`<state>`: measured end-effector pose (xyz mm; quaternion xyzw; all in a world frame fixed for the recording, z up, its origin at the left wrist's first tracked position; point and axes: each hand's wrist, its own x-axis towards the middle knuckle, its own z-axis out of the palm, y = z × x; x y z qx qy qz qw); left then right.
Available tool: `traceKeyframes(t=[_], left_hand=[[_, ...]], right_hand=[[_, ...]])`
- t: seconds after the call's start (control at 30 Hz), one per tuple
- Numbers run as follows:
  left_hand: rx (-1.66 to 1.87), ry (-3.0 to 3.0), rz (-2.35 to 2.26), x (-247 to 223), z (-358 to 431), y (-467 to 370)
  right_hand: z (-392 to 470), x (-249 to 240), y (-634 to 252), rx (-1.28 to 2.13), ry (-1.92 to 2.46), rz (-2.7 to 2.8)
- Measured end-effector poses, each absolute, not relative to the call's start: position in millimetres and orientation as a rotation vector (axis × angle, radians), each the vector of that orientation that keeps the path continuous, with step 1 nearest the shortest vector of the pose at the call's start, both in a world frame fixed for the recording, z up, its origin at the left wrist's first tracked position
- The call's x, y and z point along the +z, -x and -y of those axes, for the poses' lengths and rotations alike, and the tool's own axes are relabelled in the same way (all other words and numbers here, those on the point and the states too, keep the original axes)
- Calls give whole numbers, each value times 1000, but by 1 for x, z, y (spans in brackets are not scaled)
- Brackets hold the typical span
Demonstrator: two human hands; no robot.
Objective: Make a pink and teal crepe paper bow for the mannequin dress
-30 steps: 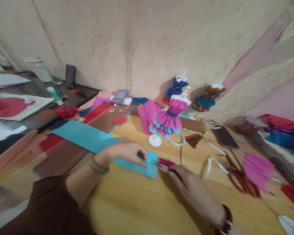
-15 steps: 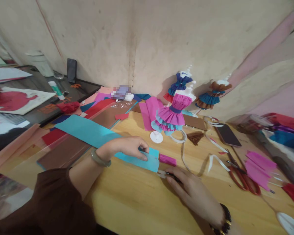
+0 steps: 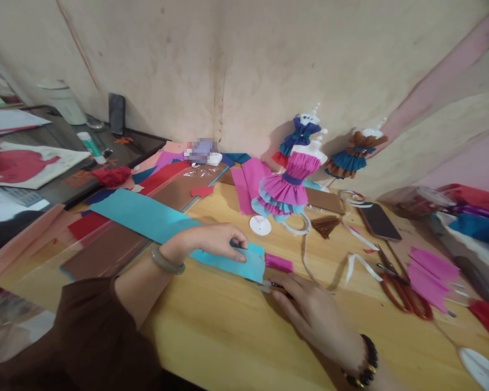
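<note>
Head view: ten o'clock from your right hand (image 3: 309, 309), clasping a black-handled metal tool (image 3: 266, 287), the long turquoise paper strip (image 3: 144, 216) seems light, tearable, best pinned under your left hand (image 3: 214, 241), curled, its hold unclear.

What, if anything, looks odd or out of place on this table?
The purplish item near the wall is pixelated, unlike everything around it. Also, the white roll seems partly unwound, its end trailing loose; no spill is visible.

Left hand (image 3: 212, 240) on turquoise paper strip (image 3: 142, 214)
</note>
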<state>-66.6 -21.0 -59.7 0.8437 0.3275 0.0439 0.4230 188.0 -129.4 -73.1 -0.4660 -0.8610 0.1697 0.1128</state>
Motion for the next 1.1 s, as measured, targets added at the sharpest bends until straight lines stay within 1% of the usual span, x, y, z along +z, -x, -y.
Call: traceKeyframes(t=[0.1,0.27,0.87,1.1], left_hand=[[90,-2084,-867,-60,21,66],[128,-2087,-795,-61,20,66],[132,-2104,-745,-61,19,66],[127,-2130,-744,-59,20,65]], right_hand=[[130,-73,-188,471,1342,2531],[129,-76,-189,457,1311,2520],[130,-77,-186,504,1280,2508],[128,-80,-180,451,1277,2525]])
